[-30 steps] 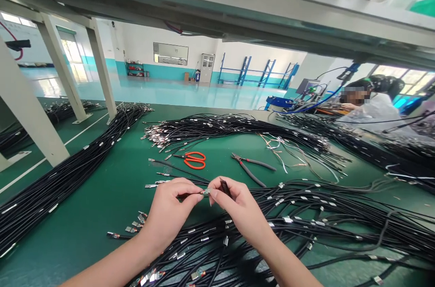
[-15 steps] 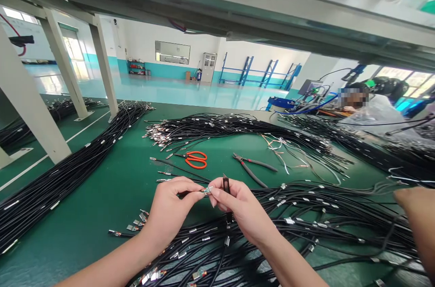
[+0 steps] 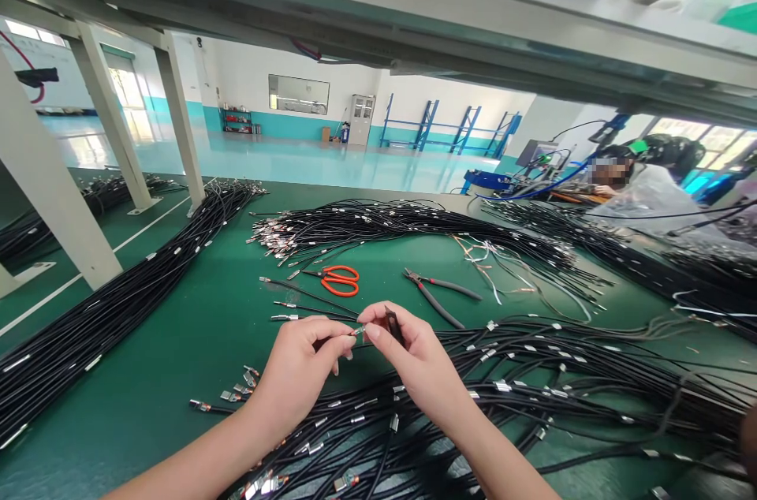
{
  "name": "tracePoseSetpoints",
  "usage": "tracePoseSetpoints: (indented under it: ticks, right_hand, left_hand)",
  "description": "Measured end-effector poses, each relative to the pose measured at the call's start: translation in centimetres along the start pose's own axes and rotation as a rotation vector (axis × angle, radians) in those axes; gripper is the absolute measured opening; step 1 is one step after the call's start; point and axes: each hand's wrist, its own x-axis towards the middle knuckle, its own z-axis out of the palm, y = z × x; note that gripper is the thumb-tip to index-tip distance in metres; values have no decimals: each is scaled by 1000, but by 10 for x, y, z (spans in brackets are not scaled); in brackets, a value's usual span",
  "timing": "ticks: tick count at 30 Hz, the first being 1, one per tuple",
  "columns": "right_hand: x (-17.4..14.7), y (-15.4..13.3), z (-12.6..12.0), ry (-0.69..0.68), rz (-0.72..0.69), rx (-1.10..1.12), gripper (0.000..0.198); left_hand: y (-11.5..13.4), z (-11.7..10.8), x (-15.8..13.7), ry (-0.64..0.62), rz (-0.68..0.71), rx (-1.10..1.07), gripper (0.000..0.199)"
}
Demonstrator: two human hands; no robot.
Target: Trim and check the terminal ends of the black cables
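My left hand (image 3: pixel 299 362) is closed in a pinch on a cable end, near its small metal-and-green connector (image 3: pixel 358 331). Thumb and forefinger of my right hand (image 3: pixel 408 342) touch the connector's other side. Tucked in that same right hand is a dark utility knife (image 3: pixel 393 323), its upper end showing above the thumb; the rest is hidden. Just beyond the hands, a few loose black cables (image 3: pixel 307 296) with metal ends lie on the green table. Below them spreads a large bundle of black cables (image 3: pixel 355 413) with silvery connectors and white tags.
Orange-handled scissors (image 3: pixel 339 280) and grey-handled cutting pliers (image 3: pixel 441 295) lie behind the hands. More cable bundles run along the left (image 3: pixel 147 275) and back (image 3: pixel 378 220). Stripped wires (image 3: pixel 488 263) are near the pliers. A shelf beam (image 3: pixel 355 3) crosses overhead. A person (image 3: pixel 612 169) sits at far right.
My right hand has tilted, so the knife leans and less of it shows. The connector has turned between my fingers. A blurred limb at the right edge has mostly left view.
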Motion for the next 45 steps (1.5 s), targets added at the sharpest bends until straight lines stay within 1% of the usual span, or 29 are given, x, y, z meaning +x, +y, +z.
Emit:
tracePoseSetpoints:
  ticks: [3,6,9,12,15,21,31,38,43,45]
  right_hand:
    - [-1,-2,1,39,-31,-149,20]
    - [-2,-3,1,60,-7,-209,24]
    - [-2,-3,2,77,10,-206,24]
    - [-2,-3,3,84,15,-193,23]
    - [-2,-4,3,81,19,-172,23]
    - [-2,-4,2,47,34,-138,24]
    - [-4,-5,2,21,15,-104,21]
    - [-2,-3,2,-7,-1,-95,21]
    - [-2,-1,3,27,7,-109,22]
    - [-3,-3,4,29,18,-114,22]
  left_hand:
    - [1,2,-1,-98,-26,-16,26]
    - [2,4,-3,-96,-40,-45,18]
    - [1,4,-3,-70,-22,-56,13]
    - [0,3,-2,-111,-66,-66,13]
    - [0,2,-2,-147,-123,-127,15]
    - [1,2,-3,-175,-155,-221,14]
    - [-1,0,0,-221,-225,-417,12]
    - [-4,-2,2,-219,-245,-448,10]
    - [1,-2,0,-237,-260,-462,11]
    - [4,-2,-1,-226,-252,-455,15]
